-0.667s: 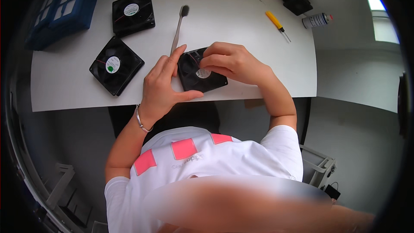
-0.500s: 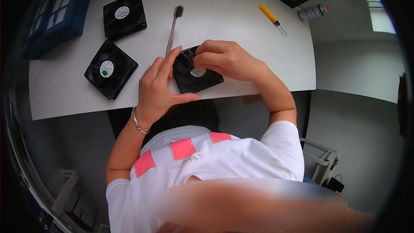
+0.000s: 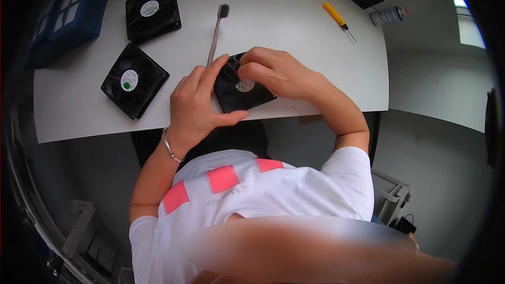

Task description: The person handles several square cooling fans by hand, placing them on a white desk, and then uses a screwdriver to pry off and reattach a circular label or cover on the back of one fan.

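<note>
So both hands are on the black square fan (image 3: 243,90) at the near table (image 3: 79,110) edge: left hand (image 3: 197,106) cups its side, right hand (image 3: 273,71) pinches at the hub label. Looks like mid-inspection; next probably needs steady bracing while fingertips work.

At the near edge of the white table (image 3: 305,31), the left hand (image 3: 197,102) cups a black square cooling fan (image 3: 243,92) from its side while the right hand (image 3: 273,71) rests fingers on top of it. A toothbrush (image 3: 215,29) lies just behind. Two more fans (image 3: 134,80) (image 3: 153,11) sit toward the left edge, a yellow screwdriver (image 3: 338,20) toward the far right corner.
</note>
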`<action>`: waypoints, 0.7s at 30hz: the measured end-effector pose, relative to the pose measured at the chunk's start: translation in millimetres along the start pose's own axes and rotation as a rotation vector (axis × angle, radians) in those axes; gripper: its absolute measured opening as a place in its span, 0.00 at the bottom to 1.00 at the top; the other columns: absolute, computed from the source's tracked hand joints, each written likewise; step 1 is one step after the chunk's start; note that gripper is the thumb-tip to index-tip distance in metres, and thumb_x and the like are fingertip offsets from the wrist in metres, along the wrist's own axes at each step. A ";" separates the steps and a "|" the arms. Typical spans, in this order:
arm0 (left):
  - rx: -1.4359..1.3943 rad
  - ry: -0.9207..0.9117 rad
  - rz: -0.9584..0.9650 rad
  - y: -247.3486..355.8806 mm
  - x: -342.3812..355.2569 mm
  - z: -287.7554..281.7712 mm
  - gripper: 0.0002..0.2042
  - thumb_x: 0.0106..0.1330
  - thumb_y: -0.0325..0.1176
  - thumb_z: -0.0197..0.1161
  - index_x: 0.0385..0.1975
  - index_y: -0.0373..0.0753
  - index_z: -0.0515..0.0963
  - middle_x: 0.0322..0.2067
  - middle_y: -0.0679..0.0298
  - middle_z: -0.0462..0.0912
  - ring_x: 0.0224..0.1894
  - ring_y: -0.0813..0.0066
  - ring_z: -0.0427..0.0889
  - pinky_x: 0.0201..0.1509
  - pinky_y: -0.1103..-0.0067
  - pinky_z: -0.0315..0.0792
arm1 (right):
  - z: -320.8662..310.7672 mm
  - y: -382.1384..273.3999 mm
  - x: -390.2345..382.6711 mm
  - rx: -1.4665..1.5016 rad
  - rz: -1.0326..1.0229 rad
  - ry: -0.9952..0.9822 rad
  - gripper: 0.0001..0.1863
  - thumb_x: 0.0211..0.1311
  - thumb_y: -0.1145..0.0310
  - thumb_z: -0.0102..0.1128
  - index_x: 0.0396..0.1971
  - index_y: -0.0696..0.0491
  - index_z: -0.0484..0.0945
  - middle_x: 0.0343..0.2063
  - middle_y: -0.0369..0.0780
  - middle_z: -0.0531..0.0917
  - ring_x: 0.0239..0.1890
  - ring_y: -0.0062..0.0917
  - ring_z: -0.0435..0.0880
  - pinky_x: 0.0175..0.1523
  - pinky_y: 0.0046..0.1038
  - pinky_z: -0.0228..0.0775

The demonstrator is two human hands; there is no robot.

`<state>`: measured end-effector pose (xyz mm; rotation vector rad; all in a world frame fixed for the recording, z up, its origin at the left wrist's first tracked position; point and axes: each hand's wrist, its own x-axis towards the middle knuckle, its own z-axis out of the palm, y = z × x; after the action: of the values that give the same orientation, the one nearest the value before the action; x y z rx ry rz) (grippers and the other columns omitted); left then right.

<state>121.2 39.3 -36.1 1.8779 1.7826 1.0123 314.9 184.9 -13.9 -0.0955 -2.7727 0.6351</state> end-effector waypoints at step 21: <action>-0.028 0.071 0.095 -5.2 1.0 3.0 0.48 0.36 0.46 0.81 0.64 0.44 0.71 0.29 0.64 0.72 0.30 0.68 0.76 0.38 0.73 0.73 | -15.4 -1.0 0.3 0.043 0.001 -0.030 0.17 0.58 0.76 0.67 0.48 0.52 0.77 0.43 0.40 0.80 0.36 0.31 0.83 0.39 0.30 0.79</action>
<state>119.6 41.6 -41.5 1.9485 1.7230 1.1445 319.3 190.5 -0.1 -0.0792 -2.7860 0.7014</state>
